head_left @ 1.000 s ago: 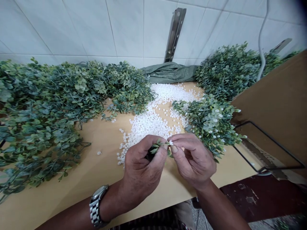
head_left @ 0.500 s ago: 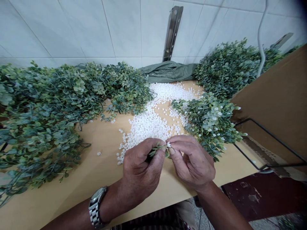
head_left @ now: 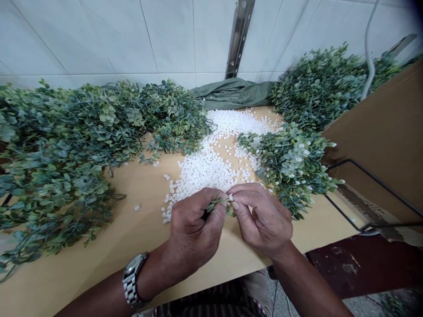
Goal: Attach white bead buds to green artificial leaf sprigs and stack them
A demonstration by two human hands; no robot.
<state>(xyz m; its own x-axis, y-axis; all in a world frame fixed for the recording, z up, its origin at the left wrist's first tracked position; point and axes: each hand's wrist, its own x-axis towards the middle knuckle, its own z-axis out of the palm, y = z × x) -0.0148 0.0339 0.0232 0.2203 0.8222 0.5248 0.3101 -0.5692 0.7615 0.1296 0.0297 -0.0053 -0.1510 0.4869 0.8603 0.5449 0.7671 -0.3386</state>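
Observation:
My left hand (head_left: pixel 197 229), with a metal watch (head_left: pixel 134 277) on its wrist, is closed in a pinch on a green artificial leaf sprig (head_left: pixel 216 203). Thumb and forefinger of my right hand (head_left: pixel 264 218) are closed on a small white bead (head_left: pixel 230 198), which touches the sprig's tip. The two hands' fingertips meet over the table's front part. Just beyond them spreads a heap of loose white beads (head_left: pixel 208 169). To the right of the heap lies a bunch of leaf sprigs (head_left: pixel 291 163), with white beads on several tips.
Large piles of artificial greenery lie on the left (head_left: pixel 76 127) and back right (head_left: pixel 317 88). A dark green cloth (head_left: pixel 234 93) sits against the tiled wall. On the right stand a brown cardboard panel (head_left: pixel 380 132) and a black wire frame (head_left: pixel 380 176).
Both hands keep their grip, with the bead still at the sprig's tip. My right hand has shifted very slightly left, and the camera view has tilted a little.

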